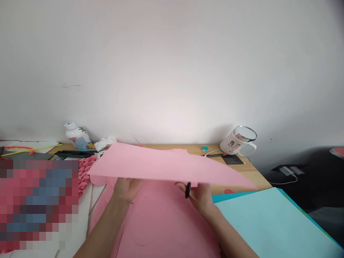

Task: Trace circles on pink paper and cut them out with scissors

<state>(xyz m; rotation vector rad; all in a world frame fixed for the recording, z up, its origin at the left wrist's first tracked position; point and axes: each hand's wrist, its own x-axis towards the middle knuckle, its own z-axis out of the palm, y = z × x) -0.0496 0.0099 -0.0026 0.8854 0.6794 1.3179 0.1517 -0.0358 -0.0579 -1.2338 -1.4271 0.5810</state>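
Observation:
A large pink paper sheet is raised and tilted in front of me, with one pointed corner reaching right. My left hand grips its near edge from below; those fingertips are hidden under the paper. Close to the same edge, my right hand is closed around scissors, of which only a black handle loop shows by the thumb. The blades are out of sight, and the paper covers the other fingers. More pink paper with faint curved outlines lies beneath my hands.
Light blue sheets lie at the right edge of the wooden table. A white mug and a dark card stand behind. At back left are a white bottle, a tissue and pink knitted material. The wall is behind.

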